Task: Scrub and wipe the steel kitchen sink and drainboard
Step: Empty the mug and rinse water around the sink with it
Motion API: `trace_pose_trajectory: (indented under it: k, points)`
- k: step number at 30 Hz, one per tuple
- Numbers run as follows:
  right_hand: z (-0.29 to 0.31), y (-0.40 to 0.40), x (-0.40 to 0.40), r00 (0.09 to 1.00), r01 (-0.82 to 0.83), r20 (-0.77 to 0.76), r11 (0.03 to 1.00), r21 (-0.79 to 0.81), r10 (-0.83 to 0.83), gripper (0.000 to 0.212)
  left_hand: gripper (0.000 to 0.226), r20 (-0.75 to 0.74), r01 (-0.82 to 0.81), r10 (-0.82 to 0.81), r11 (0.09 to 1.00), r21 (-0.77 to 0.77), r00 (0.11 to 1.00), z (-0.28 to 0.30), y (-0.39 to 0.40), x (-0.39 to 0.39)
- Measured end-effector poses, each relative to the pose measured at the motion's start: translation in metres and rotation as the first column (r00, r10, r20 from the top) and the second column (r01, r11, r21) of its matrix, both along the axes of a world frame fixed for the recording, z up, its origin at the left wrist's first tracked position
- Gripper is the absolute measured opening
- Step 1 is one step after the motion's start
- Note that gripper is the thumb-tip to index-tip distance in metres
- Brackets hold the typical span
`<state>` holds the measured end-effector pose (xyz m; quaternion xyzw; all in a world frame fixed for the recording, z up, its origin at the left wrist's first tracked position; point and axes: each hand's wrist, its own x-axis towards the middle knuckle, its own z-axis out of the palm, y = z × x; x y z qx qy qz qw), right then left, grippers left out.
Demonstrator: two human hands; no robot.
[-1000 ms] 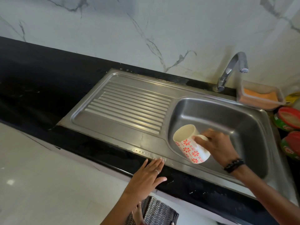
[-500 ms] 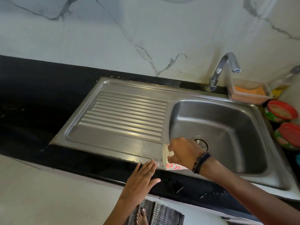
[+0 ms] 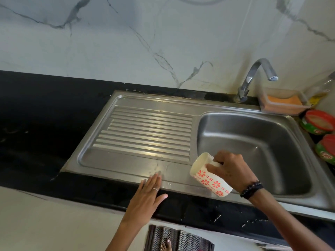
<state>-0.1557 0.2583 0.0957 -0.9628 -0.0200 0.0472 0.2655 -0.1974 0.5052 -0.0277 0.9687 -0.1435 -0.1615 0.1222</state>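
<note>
The black counter [image 3: 36, 142] fills the far left, under a marbled wall [image 3: 145, 42]. The steel drainboard [image 3: 126, 160] is set into it, its ribs running lengthwise from 9 to 3 o'clock toward the sink [image 3: 253, 142], which sits at its 3 o'clock end.

My left hand [image 3: 146, 194] lies flat, fingers straight and together, pointing to 12 o'clock; the fingertips rest on the drainboard's near rim, the palm over the counter edge. It grips nothing. There is a thin ring on one finger.

At 3 o'clock from that hand is the mug [image 3: 210, 175], white with red flowers. My right hand [image 3: 230, 171] grips it by the handle, fingers curled round. The mug is tipped on its side, its long axis running from 10 o'clock to 4 o'clock, the open mouth pointing to 10 o'clock at the drainboard, the base toward me. It hangs over the sink's near left corner. I cannot tell whether it touches the steel.

The tap [image 3: 253, 78] stands at the sink's 12 o'clock. At its 3 o'clock is a clear tray [image 3: 282, 107] holding an orange sponge [image 3: 282, 100]. Two red-lidded tubs [image 3: 319, 122] sit at the far right.
</note>
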Motion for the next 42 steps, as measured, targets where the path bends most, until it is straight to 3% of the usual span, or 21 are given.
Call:
trace_pose_trajectory:
  k: [3, 8, 11, 14, 16, 18, 22, 26, 29, 31, 34, 38, 40, 42]
  points:
    - [0.012, 0.010, 0.007, 0.990, -0.121, -0.087, 0.978, -0.170, 0.107, 0.028, 0.113, -0.008, -0.083, 0.083, 0.996, 0.035, 0.996, -0.007, 0.028, 0.003]
    - [0.020, 0.051, 0.016, 0.937, -0.349, -0.113, 0.859, -0.376, 0.331, 0.031, 0.114, 0.021, -0.057, 0.056, 0.997, 0.052, 0.998, -0.010, 0.017, 0.014]
    - [0.020, 0.070, 0.022, 0.913, -0.400, -0.108, 0.809, -0.432, 0.394, 0.025, 0.101, 0.057, 0.017, -0.019, 0.999, 0.034, 0.998, -0.013, -0.010, 0.028]
    - [0.021, 0.076, 0.026, 0.926, -0.359, -0.053, 0.831, -0.424, 0.373, 0.029, 0.088, 0.030, 0.070, -0.070, 0.997, 0.029, 0.997, -0.018, -0.031, 0.045]
    - [0.019, 0.068, 0.028, 0.960, -0.261, 0.006, 0.901, -0.348, 0.280, 0.034, 0.087, 0.038, 0.089, -0.089, 0.996, -0.009, 0.995, -0.018, -0.039, 0.053]
    - [0.015, 0.054, 0.030, 0.991, -0.106, 0.065, 0.980, -0.167, 0.118, 0.029, 0.083, 0.070, 0.078, -0.075, 0.996, -0.052, 0.995, -0.014, -0.039, 0.057]
    - [0.001, 0.028, 0.037, 0.982, 0.157, 0.074, 0.972, 0.176, -0.172, 0.018, 0.062, 0.137, -0.029, 0.045, 0.993, -0.116, 0.990, -0.009, -0.012, 0.072]
    - [-0.005, 0.016, 0.037, 0.963, 0.222, 0.097, 0.944, 0.244, -0.251, 0.020, 0.069, 0.209, -0.210, 0.220, 0.975, -0.067, 0.953, -0.018, 0.038, 0.099]
    - [-0.007, 0.003, 0.034, 0.954, 0.254, 0.099, 0.937, 0.240, -0.283, 0.019, 0.067, 0.088, -0.470, 0.473, 0.881, -0.051, 0.877, -0.027, 0.064, 0.116]
    - [-0.009, -0.005, 0.030, 0.951, 0.268, 0.094, 0.935, 0.233, -0.296, 0.019, 0.069, 0.054, -0.538, 0.541, 0.841, -0.061, 0.839, -0.030, 0.064, 0.120]
    - [-0.013, -0.014, 0.024, 0.941, 0.308, 0.074, 0.928, 0.208, -0.329, 0.020, 0.071, 0.073, -0.425, 0.437, 0.895, -0.136, 0.897, -0.028, 0.035, 0.113]
    - [-0.016, -0.022, 0.022, 0.943, 0.314, 0.063, 0.936, 0.159, -0.327, 0.020, 0.087, 0.121, -0.142, 0.150, 0.987, -0.074, 0.981, -0.034, -0.022, 0.099]
    - [-0.014, -0.023, 0.024, 0.948, 0.300, 0.066, 0.944, 0.139, -0.312, 0.018, 0.072, 0.097, -0.014, 0.018, 0.999, -0.041, 0.995, -0.037, -0.052, 0.095]
    - [-0.010, -0.023, 0.026, 0.956, 0.276, 0.067, 0.954, 0.119, -0.285, 0.017, 0.065, 0.041, 0.149, -0.146, 0.982, -0.118, 0.989, -0.030, -0.080, 0.089]
